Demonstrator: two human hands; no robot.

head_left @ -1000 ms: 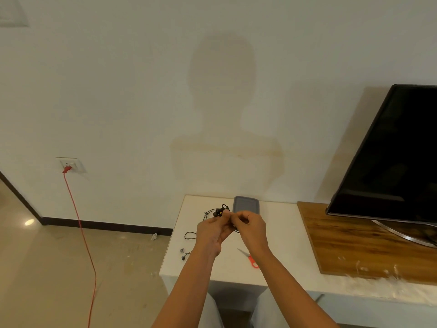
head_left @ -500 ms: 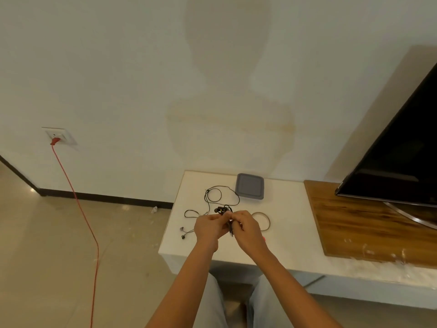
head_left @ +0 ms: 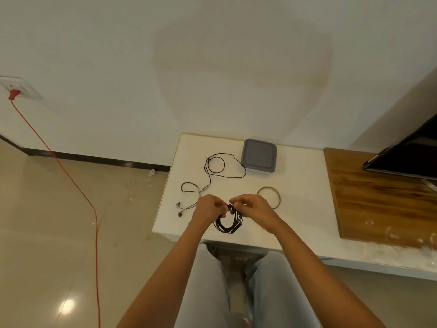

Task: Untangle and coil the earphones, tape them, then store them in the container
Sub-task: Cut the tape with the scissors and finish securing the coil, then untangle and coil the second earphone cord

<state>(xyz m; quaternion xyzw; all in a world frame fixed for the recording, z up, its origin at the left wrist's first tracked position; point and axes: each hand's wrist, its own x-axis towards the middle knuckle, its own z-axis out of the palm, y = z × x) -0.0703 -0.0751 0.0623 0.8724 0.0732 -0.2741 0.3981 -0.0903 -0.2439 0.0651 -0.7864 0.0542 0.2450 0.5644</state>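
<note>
1. Centre frame: left hand (head_left: 208,209) and right hand (head_left: 256,209) both pinch the top of a black earphone coil (head_left: 227,224) over the tabletop's (head_left: 302,197) near edge.
2. A loose earphone (head_left: 206,186) sprawls upper left of them, beside the grey container (head_left: 259,155).

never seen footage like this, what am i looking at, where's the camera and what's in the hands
There is no machine here. A person works with bare hands, and the one camera sits on their head, looking forward and down, so you see their own arms reaching out. Every picture comes from that camera.

The left hand and right hand both pinch the top of a coiled black earphone bundle, held over a white table. On the table lie a second, loose earphone cable, a grey square container and a thin ring, possibly tape. To the right are a wooden board and a dark screen.
</note>
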